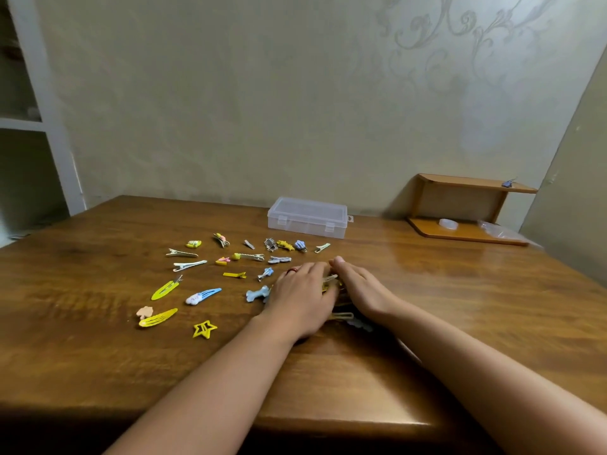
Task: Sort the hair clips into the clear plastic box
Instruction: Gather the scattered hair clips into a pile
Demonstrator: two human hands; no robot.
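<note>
Polished wooden table against a pale wall with faint scroll-patterned wallpaper; white shelving far left of the clear plastic box, small wooden shelf to its right. No readable writing. Box lid down, at the table's far edge. Nearer than the box, loose hair clips — yellow, blue, silver. Left hand and right hand flat, fingers straight, pressing on a clip pile — nothing grasped.

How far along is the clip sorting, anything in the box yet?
Nothing looks done: the clear plastic box sits with its lid down, and I cannot make out any clips inside. In hand: the left hand and right hand rest flat over a small pile of clips. Left: the scattered clips on the table.
</note>
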